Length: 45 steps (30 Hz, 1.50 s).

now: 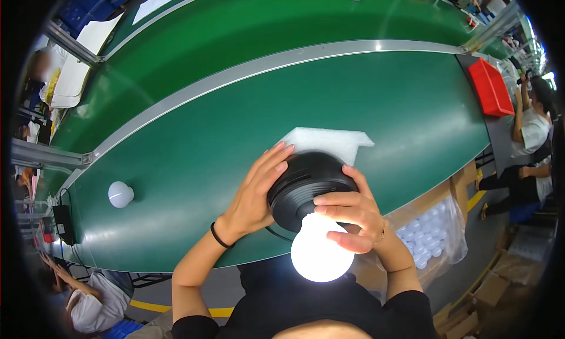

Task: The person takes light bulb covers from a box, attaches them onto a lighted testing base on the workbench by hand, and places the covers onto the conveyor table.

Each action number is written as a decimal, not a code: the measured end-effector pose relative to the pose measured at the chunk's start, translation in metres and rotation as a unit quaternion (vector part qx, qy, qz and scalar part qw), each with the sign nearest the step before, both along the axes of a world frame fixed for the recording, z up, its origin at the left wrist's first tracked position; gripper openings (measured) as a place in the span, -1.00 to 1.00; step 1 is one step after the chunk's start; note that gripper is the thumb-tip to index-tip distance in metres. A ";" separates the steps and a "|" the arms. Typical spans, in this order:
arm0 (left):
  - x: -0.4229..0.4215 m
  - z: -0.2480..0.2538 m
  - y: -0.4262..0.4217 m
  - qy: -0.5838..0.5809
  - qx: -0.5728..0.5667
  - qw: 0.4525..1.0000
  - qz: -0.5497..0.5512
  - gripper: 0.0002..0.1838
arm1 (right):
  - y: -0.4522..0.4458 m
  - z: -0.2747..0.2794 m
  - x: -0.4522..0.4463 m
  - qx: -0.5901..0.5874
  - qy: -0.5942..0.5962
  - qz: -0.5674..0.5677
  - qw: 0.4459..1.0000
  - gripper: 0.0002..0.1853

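Observation:
A brightly glowing light bulb [322, 249] is at the front of a black round ribbed device [306, 183], which is tilted toward me near the table's front edge. My right hand [353, 218] has its fingers closed around the bulb near its neck, one finger resting along the device. With its fingers along the left side of the device, my left hand [259, 189] grips it. Glare hides the bulb's detail, and its base is out of sight. Behind the device lies a white foam sheet [323, 140], partly covered by it.
A white bulb [120, 195] lies on the green table [194, 162] at left, near a black power box [63, 224]. A carton of bulbs [424, 233] stands below right. At the far right is a red bin [490, 87]. A metal rail [276, 61] borders the conveyor; people sit either side.

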<state>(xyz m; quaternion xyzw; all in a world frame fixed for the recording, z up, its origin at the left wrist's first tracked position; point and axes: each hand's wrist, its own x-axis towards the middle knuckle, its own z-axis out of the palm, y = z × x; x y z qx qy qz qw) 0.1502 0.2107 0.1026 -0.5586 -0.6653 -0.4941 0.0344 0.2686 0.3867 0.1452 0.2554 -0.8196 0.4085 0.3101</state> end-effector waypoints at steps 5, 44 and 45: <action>-0.003 -0.001 0.004 -0.009 0.012 1.000 0.000 -0.10 | 0.000 -0.004 -0.003 0.014 -0.008 -0.001 1.000 -0.60; 0.004 0.027 0.014 -0.048 -0.073 0.996 0.031 0.04 | 0.021 -0.035 -0.019 -0.177 0.075 -0.012 0.981 -0.59; 0.005 0.031 0.015 -0.053 -0.084 0.994 0.038 0.04 | 0.023 -0.036 -0.021 -0.168 0.068 -0.020 0.983 -0.52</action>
